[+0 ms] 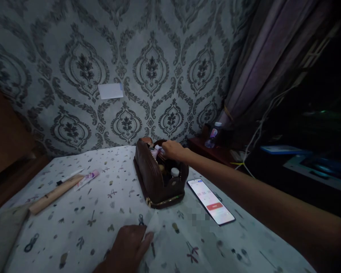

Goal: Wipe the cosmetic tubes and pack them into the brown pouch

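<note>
A brown zipped toiletry bag (149,172) stands open on the patterned bedsheet. My right hand (172,150) reaches over its far side with curled fingers. They close around a small pale lilac tube (157,150) at the opening. A white cap (175,172) shows among the dark contents near the bag's front; most of the rest is in shadow. Nearer to me, my left hand (129,244) is closed, pinching a thin, see-through white tissue (152,226) between thumb and fingers. That hand rests low over the sheet, apart from the bag.
A lit phone (212,201) with a timer lies right of the bag. At left lie a long tan tube (55,194), a pink-and-white tube (86,179) and a thin white stick (71,176). A plastic bottle (213,135) stands on a dark red side table (199,146).
</note>
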Demonstrator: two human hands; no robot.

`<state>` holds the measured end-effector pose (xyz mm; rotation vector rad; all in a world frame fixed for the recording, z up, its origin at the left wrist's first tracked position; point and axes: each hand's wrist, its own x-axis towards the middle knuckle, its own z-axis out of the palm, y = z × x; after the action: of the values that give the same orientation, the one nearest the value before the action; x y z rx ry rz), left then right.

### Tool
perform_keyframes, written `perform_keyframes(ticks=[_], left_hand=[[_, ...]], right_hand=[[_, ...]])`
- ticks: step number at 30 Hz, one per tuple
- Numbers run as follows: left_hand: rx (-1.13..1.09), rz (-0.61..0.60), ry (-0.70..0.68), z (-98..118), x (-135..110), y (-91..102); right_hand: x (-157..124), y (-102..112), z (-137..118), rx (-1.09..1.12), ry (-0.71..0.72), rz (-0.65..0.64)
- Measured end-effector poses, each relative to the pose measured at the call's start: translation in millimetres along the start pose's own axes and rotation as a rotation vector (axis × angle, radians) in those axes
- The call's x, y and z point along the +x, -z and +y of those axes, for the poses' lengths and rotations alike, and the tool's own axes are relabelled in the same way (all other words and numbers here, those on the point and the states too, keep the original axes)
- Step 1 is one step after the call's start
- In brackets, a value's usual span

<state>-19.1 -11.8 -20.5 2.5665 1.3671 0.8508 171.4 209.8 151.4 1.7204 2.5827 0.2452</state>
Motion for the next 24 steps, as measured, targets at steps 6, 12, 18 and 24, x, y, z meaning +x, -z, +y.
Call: perform_keyframes(ticks=[6,12,18,24], left_hand=[[-0.028,-0.029,0.025,2,3,6.6],[-0.144,-0.005,0.072,9,7,18.1],[-0.255,0.127,0.043,0,4,12.5],[-0.214,-0.042,0.054,-2,7,26.6]], right_hand=[[-17,22,-8,0.035,-0.064,0.091],[-94,0,-65,0.376,0.194,0.373],[-160,-68,-124,0.766,0.502,0.418],[-154,-94,-136,1.165,0.264,0.315]])
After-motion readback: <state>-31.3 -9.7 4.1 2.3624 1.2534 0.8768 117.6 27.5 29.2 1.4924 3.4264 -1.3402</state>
